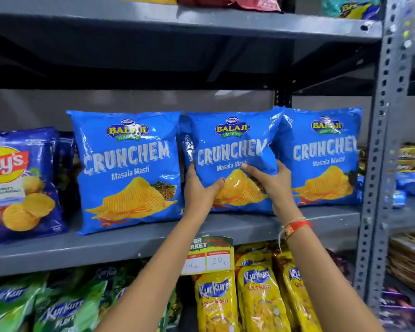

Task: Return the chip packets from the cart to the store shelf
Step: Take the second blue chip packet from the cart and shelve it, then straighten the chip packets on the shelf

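Crunchem packet, bright blue, dead centre on the grey store shelf, and both hands are on it! Left hand wraps the lower left edge, thumb pressed across the front over the printed pile of wafers, the other fingers tucked out of sight behind the bag. Right hand takes the lower right corner, fingers clamped flat on the front just under the "Masala Masti" lettering, thumb hidden. The packet stands upright with its bottom edge at the shelf board, though the hands cover enough that you cannot tell whether it rests there fully. It sits squeezed between two matching bags: left Crunchem packet standing upright and touching it, right Crunchem packet partly overlapped by the held bag's upper corner. Behind the centre one, a sliver of another blue bag shows at its left edge. An orange wristband circles the right wrist, with pale threads hanging beside it. Further left on the same board, a dark blue Lay's packet leans forward. Below the shelf lip hangs a price tag with handwritten figures; under it, yellow Kurkure packets stand in a row, and green Kurkure packets fill the lower left. A perforated grey upright frames the right side.
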